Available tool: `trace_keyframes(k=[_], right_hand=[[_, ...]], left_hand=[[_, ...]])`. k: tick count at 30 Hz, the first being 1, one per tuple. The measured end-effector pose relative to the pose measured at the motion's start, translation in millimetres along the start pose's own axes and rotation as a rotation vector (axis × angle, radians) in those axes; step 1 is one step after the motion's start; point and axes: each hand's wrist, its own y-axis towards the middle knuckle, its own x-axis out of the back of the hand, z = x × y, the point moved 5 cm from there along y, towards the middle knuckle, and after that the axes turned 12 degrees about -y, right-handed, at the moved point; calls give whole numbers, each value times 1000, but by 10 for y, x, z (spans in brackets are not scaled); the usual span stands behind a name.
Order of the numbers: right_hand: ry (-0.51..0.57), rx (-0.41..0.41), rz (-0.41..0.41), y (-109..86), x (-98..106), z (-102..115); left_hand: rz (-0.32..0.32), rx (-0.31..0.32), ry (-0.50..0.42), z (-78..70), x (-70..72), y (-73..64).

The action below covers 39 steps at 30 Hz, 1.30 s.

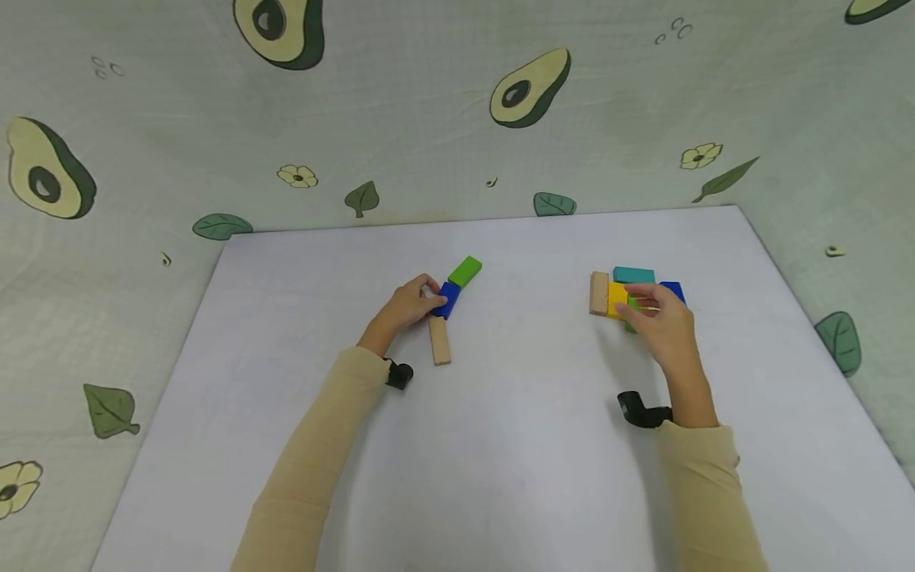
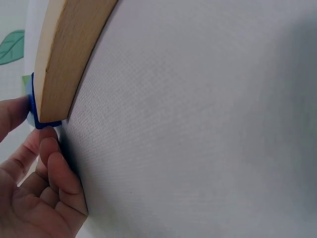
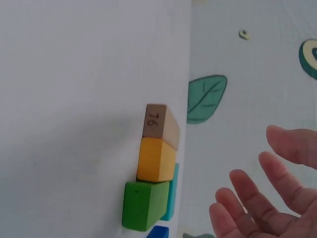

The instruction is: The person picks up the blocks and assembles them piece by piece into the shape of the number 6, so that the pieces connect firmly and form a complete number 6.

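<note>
My left hand (image 1: 412,303) pinches a blue block (image 1: 448,297) between thumb and fingers. A light green block (image 1: 465,272) lies at the blue block's far end, and a plain wooden block (image 1: 439,341) at its near end. In the left wrist view, the wooden block (image 2: 69,59) partly covers the blue one. Over a group of blocks on the right hovers my right hand (image 1: 668,322), its fingers spread and holding nothing. That group has a wooden block (image 3: 161,124), a yellow block (image 3: 157,159), a green block (image 3: 145,205), a teal block (image 1: 634,275) and a blue block (image 1: 673,291), partly hidden.
All the blocks lie on a white table (image 1: 515,445). Behind it hangs a pale cloth (image 1: 415,111) printed with avocados and leaves. Black wrist devices (image 1: 643,411) sit under both forearms, low over the table.
</note>
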Motion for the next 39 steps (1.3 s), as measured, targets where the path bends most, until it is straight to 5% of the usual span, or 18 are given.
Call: trace_keyframes(k=[8, 12, 18, 25, 39], right_hand=[[-111, -151, -91, 510, -205, -1167], [-115, -194, -96, 616, -208, -1443], [-135, -251, -60, 550, -75, -1319], [-115, -365, 90, 354, 88, -959], [-113, -459, 185, 339, 75, -1042]], left_hand=[[-1, -2, 1, -20, 4, -25], [-6, -9, 0, -24, 9, -26], [-7, 3, -7, -11, 5, -14], [1, 5, -30, 9, -5, 10], [-1, 12, 8, -11, 2, -8]])
